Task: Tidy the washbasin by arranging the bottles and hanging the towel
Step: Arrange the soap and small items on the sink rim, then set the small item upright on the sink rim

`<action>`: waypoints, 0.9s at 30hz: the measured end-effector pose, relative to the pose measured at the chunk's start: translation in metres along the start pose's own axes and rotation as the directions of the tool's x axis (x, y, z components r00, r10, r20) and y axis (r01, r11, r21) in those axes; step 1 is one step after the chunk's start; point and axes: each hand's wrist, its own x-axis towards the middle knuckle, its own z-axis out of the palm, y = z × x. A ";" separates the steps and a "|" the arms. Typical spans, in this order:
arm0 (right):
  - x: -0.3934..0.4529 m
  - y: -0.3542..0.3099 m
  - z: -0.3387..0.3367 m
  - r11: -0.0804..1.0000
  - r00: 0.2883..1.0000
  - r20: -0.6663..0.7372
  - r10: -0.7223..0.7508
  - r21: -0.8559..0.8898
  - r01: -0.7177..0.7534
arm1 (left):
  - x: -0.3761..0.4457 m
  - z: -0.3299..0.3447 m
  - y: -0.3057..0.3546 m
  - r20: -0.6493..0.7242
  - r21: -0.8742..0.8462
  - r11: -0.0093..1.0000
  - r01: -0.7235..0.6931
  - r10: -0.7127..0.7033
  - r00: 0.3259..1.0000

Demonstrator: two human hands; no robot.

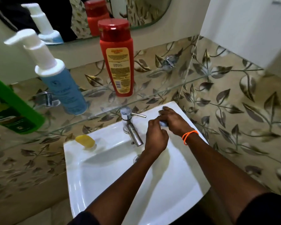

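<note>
Bottle step, I judge — right hand (pixel 172 118) curled round a small bluish object (pixel 163 123) at the washbasin (pixel 104 176) rim's 1 o'clock, left hand (pixel 156 138) loosely fisted beside it — next: lift to glass shelf (pixel 136 93).

Soft, dim indoor light; arm shadows cross the white ceramic washbasin (pixel 104 176); edges bend and blur, hands smear.

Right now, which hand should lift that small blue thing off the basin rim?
Probably right: the right hand already covers the blue thing on the basin rim; the left hand hangs beside it.
</note>
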 end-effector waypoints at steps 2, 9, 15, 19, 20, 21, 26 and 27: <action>-0.004 0.007 -0.003 0.956 0.978 -0.170 0.119 0.285 -0.067 | 0.004 0.005 -0.005 -0.005 -0.006 0.998 0.061 -0.061 0.998; 0.012 0.018 -0.005 0.651 0.914 -0.077 0.397 0.726 -0.221 | 0.024 0.016 -0.005 -0.012 -0.077 0.980 0.181 -0.183 0.983; 0.016 0.018 0.002 0.617 0.905 -0.035 0.425 0.742 -0.261 | -0.004 0.024 -0.020 -0.035 -0.075 0.987 0.140 -0.143 0.989; -0.008 0.002 0.016 0.629 0.741 -0.229 0.632 0.709 -0.317 | -0.049 0.016 -0.048 -0.059 -0.112 0.981 0.155 -0.163 0.985; -0.020 -0.007 0.025 0.650 0.650 -0.321 0.689 0.671 -0.358 | -0.059 0.011 -0.058 -0.089 -0.103 0.976 0.192 -0.201 0.976; -0.035 -0.018 0.038 0.675 0.592 -0.386 0.707 0.617 -0.404 | -0.068 0.004 -0.070 -0.144 -0.069 0.967 0.246 -0.253 0.957; -0.086 -0.091 0.122 0.821 0.878 0.034 0.478 0.339 -0.460 | -0.092 -0.027 -0.122 -0.145 0.299 0.866 0.402 -0.375 0.916; -0.090 -0.101 0.136 0.871 0.904 0.102 0.415 0.245 -0.427 | -0.093 -0.031 -0.128 -0.071 0.381 0.854 0.355 -0.356 0.932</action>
